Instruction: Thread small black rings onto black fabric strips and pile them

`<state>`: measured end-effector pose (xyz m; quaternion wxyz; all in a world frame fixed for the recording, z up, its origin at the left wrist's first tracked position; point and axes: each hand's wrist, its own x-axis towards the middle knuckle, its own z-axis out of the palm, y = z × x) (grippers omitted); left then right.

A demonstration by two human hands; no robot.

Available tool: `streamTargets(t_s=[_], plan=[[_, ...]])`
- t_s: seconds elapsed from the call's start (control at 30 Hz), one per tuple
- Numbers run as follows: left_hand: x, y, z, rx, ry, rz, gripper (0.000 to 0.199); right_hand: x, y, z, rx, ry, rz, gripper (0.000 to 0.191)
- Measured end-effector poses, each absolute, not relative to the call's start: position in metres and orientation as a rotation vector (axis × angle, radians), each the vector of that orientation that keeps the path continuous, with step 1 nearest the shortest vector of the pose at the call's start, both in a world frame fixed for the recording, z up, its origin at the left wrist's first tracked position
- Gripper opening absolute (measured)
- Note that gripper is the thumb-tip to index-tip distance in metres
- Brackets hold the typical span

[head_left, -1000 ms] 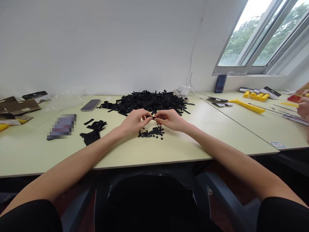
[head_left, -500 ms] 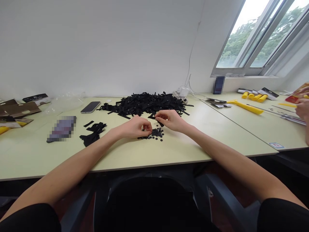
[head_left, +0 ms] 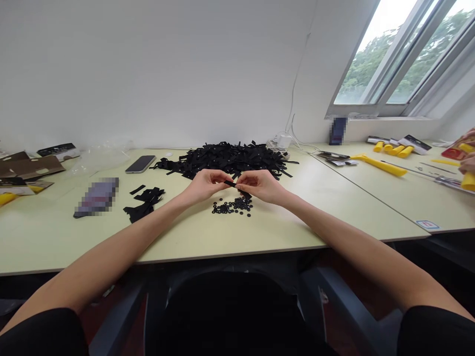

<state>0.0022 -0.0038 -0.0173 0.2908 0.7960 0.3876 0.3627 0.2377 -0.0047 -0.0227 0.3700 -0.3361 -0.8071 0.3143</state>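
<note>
My left hand (head_left: 206, 186) and my right hand (head_left: 261, 187) meet above the table, and their fingertips pinch a short black ribbon strip (head_left: 235, 186) from either side. Whatever is fitted on the strip is hidden by my fingers. Just below my hands lies a scatter of small black rings (head_left: 232, 207), possibly washers or eyelets. Behind them is a large heap of black ribbon strips (head_left: 222, 159), close to my fingers but apart from them. A smaller group of black strips (head_left: 144, 205) lies to the left of my left hand.
The pale green table (head_left: 297, 207) has a front edge below my forearms. A phone (head_left: 140, 164) and a pixelated packet (head_left: 97, 199) lie at left, with cardboard packaging (head_left: 29, 167) beyond. Yellow-handled tools (head_left: 378, 165) lie on the right table, where a co-worker's hand (head_left: 467, 163) works.
My left hand has risen from the rings and come together with my right hand. Both now pinch the black strip above the rings.
</note>
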Motion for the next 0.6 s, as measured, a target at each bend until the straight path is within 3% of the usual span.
streamTargets(t_s=[0.6], plan=[[0.012,-0.0055,-0.0235,1.969,0.937,1.035,0.034,0.2381,-0.0038,-0.0238,-0.848,-2.038,0.821,0.036]])
